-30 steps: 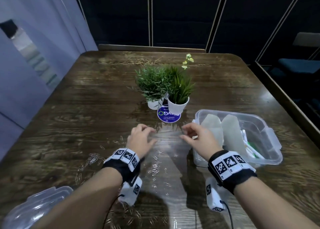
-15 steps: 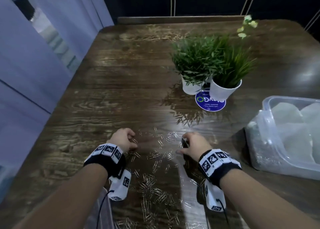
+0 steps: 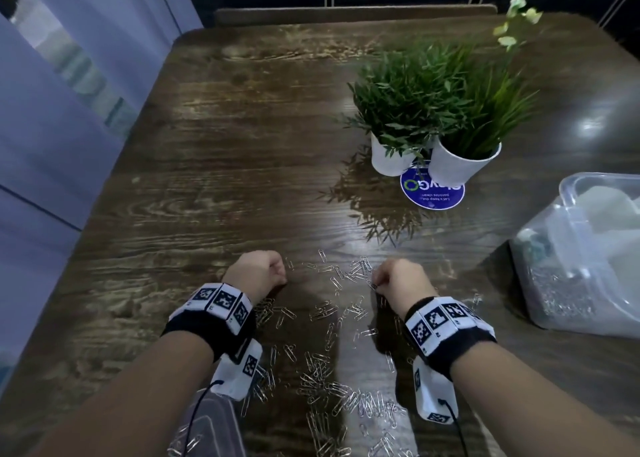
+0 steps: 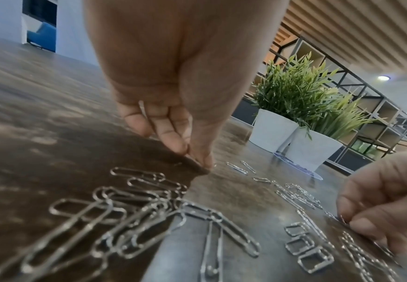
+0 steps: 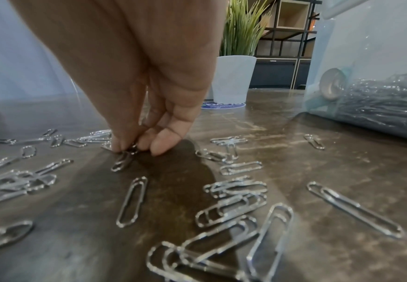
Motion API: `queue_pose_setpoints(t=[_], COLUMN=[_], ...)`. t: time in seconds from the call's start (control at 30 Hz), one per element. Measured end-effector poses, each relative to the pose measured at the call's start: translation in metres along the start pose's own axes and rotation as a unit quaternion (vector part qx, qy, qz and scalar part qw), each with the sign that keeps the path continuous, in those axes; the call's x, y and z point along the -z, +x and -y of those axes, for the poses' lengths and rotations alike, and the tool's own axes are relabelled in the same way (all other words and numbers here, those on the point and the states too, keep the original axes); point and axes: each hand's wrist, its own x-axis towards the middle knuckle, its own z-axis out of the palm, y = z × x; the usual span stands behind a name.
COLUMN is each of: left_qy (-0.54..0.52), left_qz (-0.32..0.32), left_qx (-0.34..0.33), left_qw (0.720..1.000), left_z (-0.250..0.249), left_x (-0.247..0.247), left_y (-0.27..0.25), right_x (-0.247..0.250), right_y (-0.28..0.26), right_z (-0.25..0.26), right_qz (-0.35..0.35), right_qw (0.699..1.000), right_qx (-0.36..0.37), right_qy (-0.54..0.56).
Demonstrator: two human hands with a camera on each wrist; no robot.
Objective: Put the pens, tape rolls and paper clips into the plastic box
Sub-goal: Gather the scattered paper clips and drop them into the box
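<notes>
Several silver paper clips lie scattered on the dark wooden table between and behind my hands. My left hand is curled, fingertips on the wood, with a paper clip tucked against its palm; its thumb and forefinger meet at the table. My right hand pinches a small bunch of clips off the surface. The clear plastic box stands at the right, holding a heap of clips, a tape roll and pale shapes.
Two white pots of green plants stand beyond the hands on a round blue sticker. A clear lid lies under my left forearm at the near edge. Blue-grey curtains hang past the table's left edge.
Both hands have dropped from open, beside the box, to curled pinches on the table among the clips. The head view has swung left and down, pushing the box to the right edge.
</notes>
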Motion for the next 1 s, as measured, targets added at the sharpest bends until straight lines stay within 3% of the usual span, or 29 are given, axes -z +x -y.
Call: queue_pose_setpoints(t=[0.1, 0.27, 0.43, 0.53, 0.63, 0.8, 0.9, 1.0], left_qy=[-0.092, -0.082, -0.044, -0.024, -0.008, -0.091, -0.122, -0.083], left_qz=[-0.054, -0.036, 0.004, -0.006, -0.005, -0.025, -0.033, -0.015], left_qx=[0.001, -0.018, -0.01, -0.019, -0.041, -0.076, -0.057, -0.023], left_qw=[0.994, 0.996, 0.999, 1.0, 0.999, 0.993, 0.99, 0.996], left_z=[0.002, -0.004, -0.009, -0.004, -0.004, -0.008, -0.014, -0.022], left_x=[-0.004, -0.007, -0.003, -0.004, -0.007, -0.013, -0.018, -0.02], left_y=[0.003, 0.016, 0.023, 0.025, 0.023, 0.016, 0.021, 0.027], right_x=[-0.002, 0.002, 0.013, 0.014, 0.01, 0.002, -0.002, -0.001], right_y=[-0.003, -0.005, -0.005, 0.003, 0.01, 0.019, 0.019, 0.024], right_z=[0.002, 0.004, 0.008, 0.017, 0.024, 0.022, 0.021, 0.026], right_qz=[-0.023, 0.017, -0.01, -0.047, -0.035, -0.039, -0.033, -0.03], right_qw=[0.999, 0.997, 0.996, 0.994, 0.994, 0.995, 0.996, 0.997], right_qx=[0.012, 0.049, 0.088, 0.097, 0.1, 0.089, 0.083, 0.07], right_qy=[-0.02, -0.048, -0.034, 0.02, 0.016, -0.002, -0.011, 0.001])
